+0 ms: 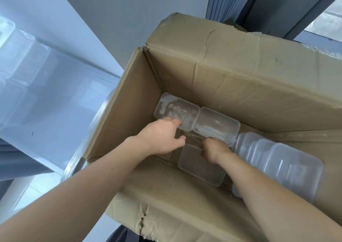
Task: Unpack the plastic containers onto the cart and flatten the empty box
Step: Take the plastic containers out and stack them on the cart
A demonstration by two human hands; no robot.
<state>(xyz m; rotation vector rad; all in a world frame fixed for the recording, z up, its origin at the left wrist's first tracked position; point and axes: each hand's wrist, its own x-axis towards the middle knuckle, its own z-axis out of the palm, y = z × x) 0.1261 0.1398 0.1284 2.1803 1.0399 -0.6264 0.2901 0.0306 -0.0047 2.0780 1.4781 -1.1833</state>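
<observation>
A large open cardboard box (240, 86) is seen from above, with clear plastic containers lying at its bottom. A long nested stack (277, 158) is laid along its right wall. The fingers of the left hand (162, 136) are spread, with the tips resting on the far-left container (174, 108). The fingers of the right hand (214, 150) are curled at the rim of the near container (198, 169); whether it is gripped cannot be told.

Matt, creased cardboard box (240, 86) — clear, glossy plastic containers (216, 123).
</observation>
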